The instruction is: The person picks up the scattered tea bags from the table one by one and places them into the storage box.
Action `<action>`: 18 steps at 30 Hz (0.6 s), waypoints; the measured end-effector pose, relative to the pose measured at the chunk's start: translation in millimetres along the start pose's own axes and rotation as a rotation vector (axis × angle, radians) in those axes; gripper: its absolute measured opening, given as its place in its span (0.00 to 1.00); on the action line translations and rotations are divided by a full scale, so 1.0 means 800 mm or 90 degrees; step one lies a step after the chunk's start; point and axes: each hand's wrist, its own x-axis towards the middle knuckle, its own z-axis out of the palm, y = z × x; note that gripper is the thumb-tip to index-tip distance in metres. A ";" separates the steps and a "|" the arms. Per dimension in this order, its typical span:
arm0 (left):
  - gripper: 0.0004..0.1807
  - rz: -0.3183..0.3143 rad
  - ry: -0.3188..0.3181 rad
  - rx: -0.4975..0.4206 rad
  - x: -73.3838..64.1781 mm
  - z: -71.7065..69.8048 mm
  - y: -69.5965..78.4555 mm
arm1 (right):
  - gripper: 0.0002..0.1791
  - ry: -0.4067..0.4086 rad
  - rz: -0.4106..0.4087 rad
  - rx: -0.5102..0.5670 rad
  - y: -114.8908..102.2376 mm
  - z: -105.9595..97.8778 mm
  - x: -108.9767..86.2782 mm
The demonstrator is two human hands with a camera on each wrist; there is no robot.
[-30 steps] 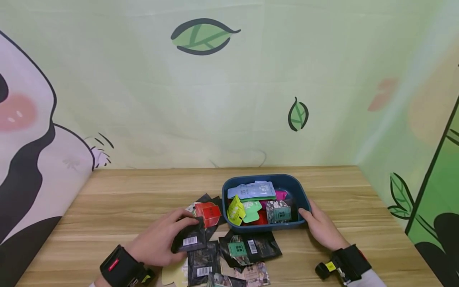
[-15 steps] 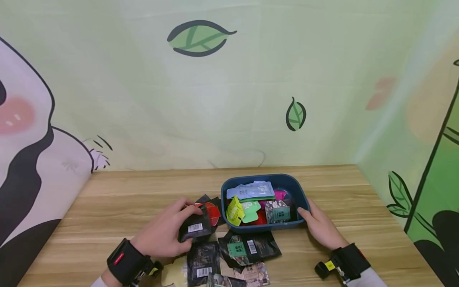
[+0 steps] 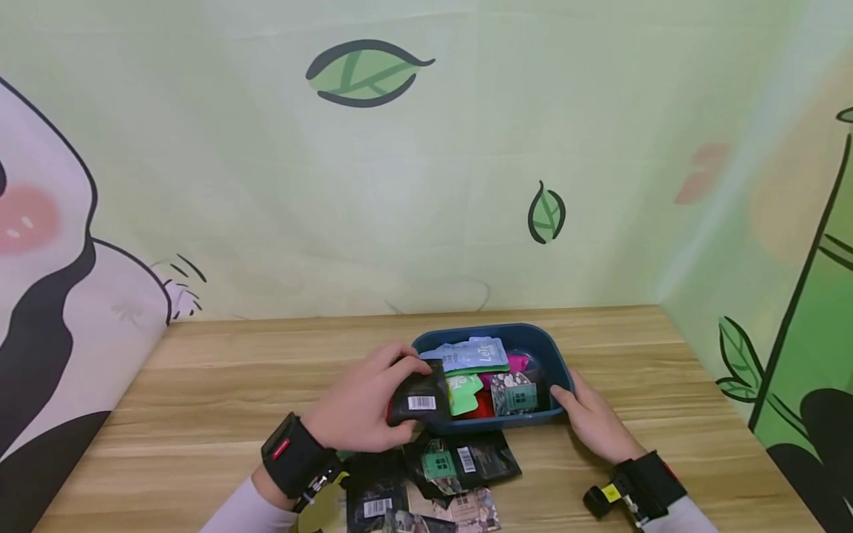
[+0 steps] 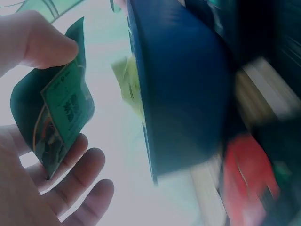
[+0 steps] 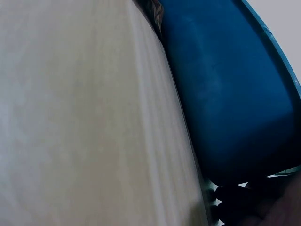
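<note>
Between thumb and fingers my left hand pinches a small black sachet with a barcode, over the left end of a dark blue bin. The sachet's other side, in the left wrist view, bears a green label. Thumb over the rim, my right hand grips the bin's right end; its other fingers are mostly hidden in the head view. Inside the bin lie a light blue sachet, a mint green one, a black floral one and pink and red pieces.
In front of the bin, several flat sachets lie on the wooden table: a black one with a green label, another black one and a pinkish one. A printed cloth backdrop rises behind the table.
My left hand has carried the black sachet right and upward, from above the loose sachets to the bin's left end, covering the yellow sachet. My right hand stays on the bin.
</note>
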 end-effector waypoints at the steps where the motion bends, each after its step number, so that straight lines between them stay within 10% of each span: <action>1: 0.33 0.005 0.000 0.005 0.007 0.004 0.003 | 0.38 0.000 0.000 0.001 0.000 0.000 0.000; 18: 0.33 0.032 -0.014 0.053 0.092 0.050 0.049 | 0.38 0.004 -0.012 -0.009 0.004 0.000 0.001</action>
